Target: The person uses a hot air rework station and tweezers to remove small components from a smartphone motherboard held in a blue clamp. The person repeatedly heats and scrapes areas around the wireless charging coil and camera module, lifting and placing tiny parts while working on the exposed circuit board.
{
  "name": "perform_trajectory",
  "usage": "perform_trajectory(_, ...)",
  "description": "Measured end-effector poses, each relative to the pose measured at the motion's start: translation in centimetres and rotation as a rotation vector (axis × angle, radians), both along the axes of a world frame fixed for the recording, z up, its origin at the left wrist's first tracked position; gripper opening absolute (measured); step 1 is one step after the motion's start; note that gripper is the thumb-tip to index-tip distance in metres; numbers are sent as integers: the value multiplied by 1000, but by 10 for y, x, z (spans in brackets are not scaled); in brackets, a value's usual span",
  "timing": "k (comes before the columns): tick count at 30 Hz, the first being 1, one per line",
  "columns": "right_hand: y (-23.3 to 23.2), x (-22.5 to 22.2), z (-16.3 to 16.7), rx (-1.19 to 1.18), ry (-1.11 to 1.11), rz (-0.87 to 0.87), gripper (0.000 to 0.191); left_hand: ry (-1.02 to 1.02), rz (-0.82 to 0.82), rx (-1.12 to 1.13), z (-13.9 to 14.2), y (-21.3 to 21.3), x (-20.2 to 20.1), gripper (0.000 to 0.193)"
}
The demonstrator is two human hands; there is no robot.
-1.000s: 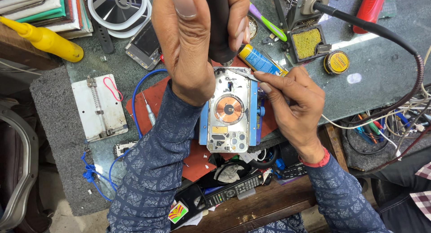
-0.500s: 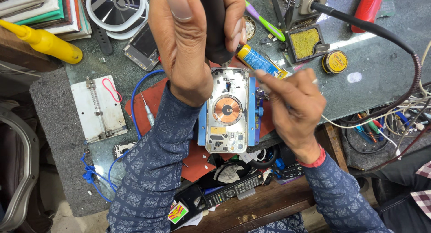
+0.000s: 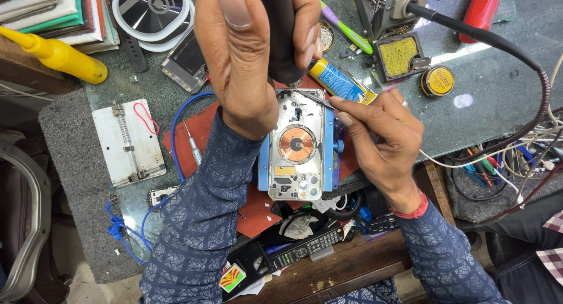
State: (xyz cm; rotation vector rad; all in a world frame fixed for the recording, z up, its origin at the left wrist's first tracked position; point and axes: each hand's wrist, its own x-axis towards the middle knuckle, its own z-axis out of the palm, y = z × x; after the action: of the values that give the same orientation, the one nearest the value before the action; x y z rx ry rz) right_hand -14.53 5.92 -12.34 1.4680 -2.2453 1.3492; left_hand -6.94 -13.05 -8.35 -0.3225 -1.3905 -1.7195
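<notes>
The step in hand looks like heat-and-pry work on an opened smartphone with a bare metal back and a round copper coil (image 3: 296, 144), clamped in a blue holder on a red rubber mat (image 3: 199, 128) near the middle of the glass-topped workbench (image 3: 498, 75). The left hand (image 3: 243, 63) is clenched around a thick black cylindrical tool handle (image 3: 281, 34), its nozzle pointing down at the phone's top edge. The right hand (image 3: 381, 137) pinches thin silver metal tweezers (image 3: 319, 100) between thumb and forefinger, the tips reaching over the phone's upper right corner; whether they touch the board I cannot tell.

The phone lies directly under both hands, its top end between the nozzle and the tweezer tips, its lower end towards the near edge of the bench and free of any finger. The next move probably calls for a steady left hand on the one spot and a light lift with the tweezers, without slipping towards the coil.

A blue and yellow tube (image 3: 337, 81) lies just beyond the right fingers, a yellow sponge in a black tray (image 3: 399, 56) farther back, and a yellow plastic bottle (image 3: 58, 56) near the left edge.
</notes>
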Motion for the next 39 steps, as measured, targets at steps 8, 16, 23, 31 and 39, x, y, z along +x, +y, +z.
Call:
perform_trajectory(8, 1, 0, -2, -9, -24, -14, 20, 10, 3, -15, 1, 0, -1, 51)
perform_trajectory(16, 4, 1, -6, -15, 13, -43, 23, 16, -10, -8, -1, -2, -2, 50)
perform_trajectory(23, 6, 2, -8, -73, 8, -79, 24, 15, -12, 1, -1, -1, -2, 49)
perform_trajectory(31, 2, 1, -2, -19, 15, 2, 22, 23, -23, 17, -3, -1, -3, 46)
perform_trajectory(39, -2, -1, -1, -10, -6, 21, 22, 29, -37, 42, -6, -1, -3, 45)
